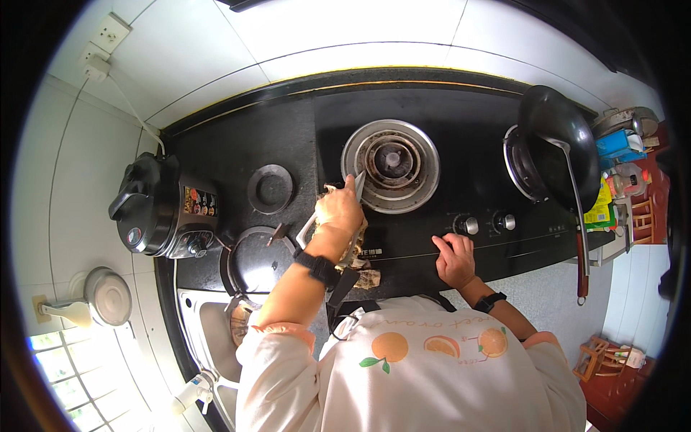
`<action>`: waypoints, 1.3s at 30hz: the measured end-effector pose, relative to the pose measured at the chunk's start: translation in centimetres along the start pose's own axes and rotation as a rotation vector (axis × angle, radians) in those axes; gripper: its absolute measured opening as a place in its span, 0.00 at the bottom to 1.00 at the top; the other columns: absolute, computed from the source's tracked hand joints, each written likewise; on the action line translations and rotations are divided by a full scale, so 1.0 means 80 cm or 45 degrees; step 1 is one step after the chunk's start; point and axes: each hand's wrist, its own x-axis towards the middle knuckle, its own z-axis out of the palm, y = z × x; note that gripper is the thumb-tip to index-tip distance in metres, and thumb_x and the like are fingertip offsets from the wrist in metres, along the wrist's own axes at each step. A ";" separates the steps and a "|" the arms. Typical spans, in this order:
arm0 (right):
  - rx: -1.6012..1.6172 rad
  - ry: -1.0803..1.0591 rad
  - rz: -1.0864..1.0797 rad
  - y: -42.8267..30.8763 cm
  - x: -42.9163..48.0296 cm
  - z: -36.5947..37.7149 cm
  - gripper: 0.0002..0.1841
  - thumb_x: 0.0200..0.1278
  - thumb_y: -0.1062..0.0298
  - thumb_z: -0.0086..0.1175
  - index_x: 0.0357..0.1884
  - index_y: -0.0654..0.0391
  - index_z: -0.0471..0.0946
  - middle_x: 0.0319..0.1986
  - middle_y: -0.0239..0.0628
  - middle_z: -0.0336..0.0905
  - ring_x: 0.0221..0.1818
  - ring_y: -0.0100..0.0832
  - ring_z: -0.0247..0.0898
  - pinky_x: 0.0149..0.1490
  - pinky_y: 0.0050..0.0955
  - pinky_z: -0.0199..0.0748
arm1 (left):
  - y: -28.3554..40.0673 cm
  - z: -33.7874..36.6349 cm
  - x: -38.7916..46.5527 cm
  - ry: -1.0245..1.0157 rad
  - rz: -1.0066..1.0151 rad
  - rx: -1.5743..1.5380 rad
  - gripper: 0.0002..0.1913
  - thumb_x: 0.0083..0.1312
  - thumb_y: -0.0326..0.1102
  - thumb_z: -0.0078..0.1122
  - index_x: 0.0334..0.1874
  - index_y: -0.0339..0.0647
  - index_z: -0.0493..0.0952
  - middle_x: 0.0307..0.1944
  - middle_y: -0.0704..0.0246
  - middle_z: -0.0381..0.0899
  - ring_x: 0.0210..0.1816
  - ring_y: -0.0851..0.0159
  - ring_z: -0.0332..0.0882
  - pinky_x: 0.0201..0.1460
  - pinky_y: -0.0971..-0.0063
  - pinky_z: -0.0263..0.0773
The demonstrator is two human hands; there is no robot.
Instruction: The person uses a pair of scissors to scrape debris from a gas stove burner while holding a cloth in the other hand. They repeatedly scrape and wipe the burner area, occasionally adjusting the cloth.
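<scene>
My left hand (339, 209) is palm down over the left edge of the gas hob (459, 156), index finger extended beside the burner. A pointed metal piece (360, 186) shows next to that finger, and a pale curved edge (305, 231) shows left of the wrist. The hand covers what lies between them, so its grip is hidden. Crumpled yellowish-brown material (368, 278), perhaps cloth, lies partly under the forearm. My right hand (456, 260), holding nothing, has its fingers spread at the hob's front, just below a control knob (471, 225).
A wok (556, 151) with a spatula (573, 183) in it sits over the right burner. The left burner (393, 162) is bare. An electric pressure cooker (162, 208), a round dark dish (270, 189) and a pan (259, 259) stand left. The sink (208, 329) is at lower left.
</scene>
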 end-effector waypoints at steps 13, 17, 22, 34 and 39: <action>-0.011 0.027 -0.021 0.001 -0.001 0.001 0.21 0.49 0.72 0.53 0.49 0.54 0.80 0.42 0.35 0.71 0.43 0.38 0.66 0.50 0.37 0.64 | -0.001 0.000 -0.010 -0.028 0.039 0.092 0.38 0.55 0.38 0.63 0.71 0.55 0.60 0.39 0.61 0.85 0.42 0.56 0.85 0.45 0.65 0.79; -0.007 0.033 -0.032 0.002 -0.001 0.001 0.21 0.49 0.73 0.53 0.49 0.54 0.80 0.42 0.35 0.71 0.43 0.38 0.66 0.50 0.37 0.64 | 0.007 0.004 -0.013 -0.048 0.027 0.109 0.39 0.54 0.39 0.65 0.71 0.55 0.60 0.40 0.62 0.85 0.42 0.57 0.85 0.46 0.65 0.78; -0.006 0.025 -0.020 0.002 -0.001 0.002 0.21 0.49 0.73 0.53 0.49 0.54 0.80 0.43 0.35 0.71 0.44 0.37 0.66 0.50 0.37 0.64 | 0.000 0.001 -0.031 -0.013 0.084 0.077 0.39 0.52 0.40 0.67 0.70 0.56 0.62 0.40 0.62 0.85 0.42 0.57 0.85 0.46 0.65 0.78; 0.079 0.044 -0.034 0.002 0.001 -0.003 0.20 0.49 0.73 0.54 0.49 0.55 0.80 0.43 0.35 0.72 0.42 0.37 0.66 0.49 0.36 0.64 | 0.013 -0.001 -0.042 -0.123 -0.008 0.075 0.34 0.60 0.32 0.54 0.72 0.53 0.60 0.42 0.63 0.85 0.45 0.58 0.84 0.48 0.65 0.77; 0.195 0.088 -0.050 0.003 0.003 -0.006 0.19 0.49 0.74 0.54 0.47 0.56 0.80 0.42 0.35 0.72 0.40 0.37 0.67 0.49 0.36 0.65 | 0.029 -0.001 -0.030 -0.072 -0.155 -0.079 0.34 0.56 0.31 0.56 0.69 0.58 0.64 0.43 0.58 0.84 0.48 0.54 0.83 0.52 0.62 0.75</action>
